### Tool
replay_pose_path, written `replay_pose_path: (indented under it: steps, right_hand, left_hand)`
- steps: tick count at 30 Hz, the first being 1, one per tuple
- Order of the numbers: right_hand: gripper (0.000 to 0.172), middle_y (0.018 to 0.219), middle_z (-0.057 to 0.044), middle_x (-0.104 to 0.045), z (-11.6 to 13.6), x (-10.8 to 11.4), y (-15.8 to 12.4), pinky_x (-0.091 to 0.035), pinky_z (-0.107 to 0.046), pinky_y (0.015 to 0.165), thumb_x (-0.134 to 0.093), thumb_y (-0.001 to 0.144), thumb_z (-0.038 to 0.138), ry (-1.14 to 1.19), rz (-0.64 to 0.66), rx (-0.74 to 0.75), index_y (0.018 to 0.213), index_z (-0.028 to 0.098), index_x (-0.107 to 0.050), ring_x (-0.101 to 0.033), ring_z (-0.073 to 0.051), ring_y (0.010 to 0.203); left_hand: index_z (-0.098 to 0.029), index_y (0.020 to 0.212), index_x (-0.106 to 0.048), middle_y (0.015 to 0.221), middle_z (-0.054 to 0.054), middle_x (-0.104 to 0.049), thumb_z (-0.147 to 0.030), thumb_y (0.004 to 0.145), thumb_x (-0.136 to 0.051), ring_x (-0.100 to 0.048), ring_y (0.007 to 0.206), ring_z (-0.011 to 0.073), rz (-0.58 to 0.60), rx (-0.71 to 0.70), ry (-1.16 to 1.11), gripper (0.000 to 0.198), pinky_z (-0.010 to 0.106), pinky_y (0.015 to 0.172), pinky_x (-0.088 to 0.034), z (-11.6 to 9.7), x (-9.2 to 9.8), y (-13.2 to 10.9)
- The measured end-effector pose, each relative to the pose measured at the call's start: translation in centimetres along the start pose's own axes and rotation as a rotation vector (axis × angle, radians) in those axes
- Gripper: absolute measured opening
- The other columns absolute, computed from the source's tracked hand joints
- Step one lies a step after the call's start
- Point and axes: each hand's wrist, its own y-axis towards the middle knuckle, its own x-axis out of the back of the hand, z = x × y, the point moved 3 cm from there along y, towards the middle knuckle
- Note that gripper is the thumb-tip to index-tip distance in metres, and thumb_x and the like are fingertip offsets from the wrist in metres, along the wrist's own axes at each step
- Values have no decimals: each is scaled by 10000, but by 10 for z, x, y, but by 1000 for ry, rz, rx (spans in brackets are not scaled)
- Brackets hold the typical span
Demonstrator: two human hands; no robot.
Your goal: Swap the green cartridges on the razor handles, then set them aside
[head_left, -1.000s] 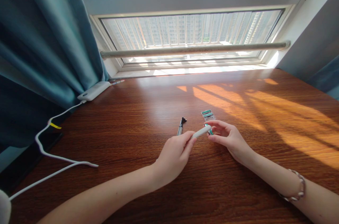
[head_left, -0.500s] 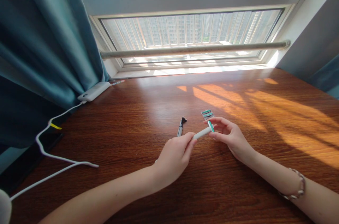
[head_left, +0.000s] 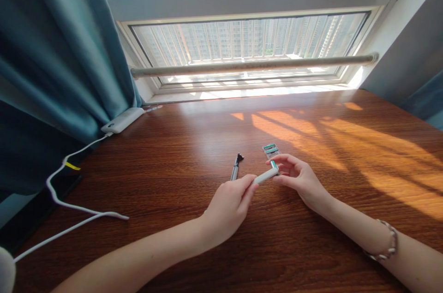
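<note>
Together, left hand (head_left: 226, 205), right hand (head_left: 298, 177), pinching razor (head_left: 265, 176)

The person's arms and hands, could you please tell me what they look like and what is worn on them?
No sleeves are in view; both arms are bare. The left hand shows no glove, ring or watch. The right hand is ungloved too, and a beaded bracelet circles its wrist.

Teal curtain (head_left: 51, 53), power bank (head_left: 122, 119), white cable (head_left: 104, 213)
</note>
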Motion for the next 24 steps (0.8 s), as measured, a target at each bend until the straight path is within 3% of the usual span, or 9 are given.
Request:
replay_pose_path:
  steps: [7,15,20,24]
  right_hand:
    - [353,1028,-40,-606,3,2,0,-473,-277,664,-698,647,247,22,-66,20,963,220,-542,-581,-139,752]
    - [324,997,-30,-611,4,2,-1,-455,-256,624,-693,659,243,21,-40,38,953,226,-557,-574,-123,703]
    - [361,930,-24,-617,7,-1,-2,-450,-262,610,-722,619,253,0,2,37,943,229,-566,-570,-131,691]
    - [373,742,5,-598,8,-1,-3,-443,-263,601,-725,613,254,-12,0,21,954,229,-576,-550,-130,656]
  left_hand:
    - [-197,901,-565,611,-12,-511,-338,893,-269,-444,550,119,-14,11,-11,327,215,537,-308,5,-3,1]
    - [-178,907,-555,591,-25,-473,-346,891,-279,-433,545,108,1,-16,-137,323,207,535,-302,2,-4,1]
    - [-178,848,-552,592,-22,-480,-344,888,-284,-433,548,110,4,-11,-111,318,208,542,-306,2,-3,0]
    - [-185,828,-537,590,-24,-477,-345,890,-278,-437,549,110,-37,8,-118,311,208,544,-307,2,0,1]
